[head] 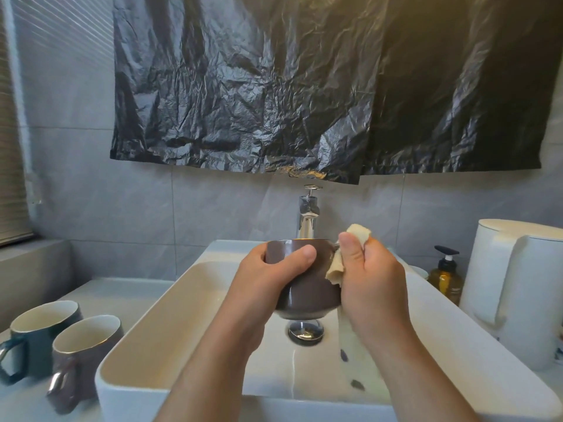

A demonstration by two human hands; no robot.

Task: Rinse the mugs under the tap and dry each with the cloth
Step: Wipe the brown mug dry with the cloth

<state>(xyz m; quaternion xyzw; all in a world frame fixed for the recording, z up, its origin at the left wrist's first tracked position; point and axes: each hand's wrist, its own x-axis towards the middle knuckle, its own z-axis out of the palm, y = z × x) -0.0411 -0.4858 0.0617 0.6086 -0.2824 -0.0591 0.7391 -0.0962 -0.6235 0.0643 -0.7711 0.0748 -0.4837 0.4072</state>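
- Three mugs are in view: one brown held mug [310, 290] above the middle of the sink [134, 354], just in front of the tap [308, 220] and over the drain plug [305, 329].
- Left hand [271, 272] grips the held mug, thumb across its near wall, fingers curled round the far side.
- Right hand [371, 281] is just right of that mug; its fingers are closed on the pale cloth [359, 233], which is pressed to the mug's right side, one end poking up above the thumb and the rest hanging down into the sink.
- Left of the sink, on the worktop [106, 290], a teal mug [45, 336] and a second brown mug [85, 354] stand upright, side by side, handles toward the camera.
- Right of the sink stand an amber pump bottle [446, 275] and a white kettle [518, 293].
- Above the tap hangs a black plastic sheet [304, 86].
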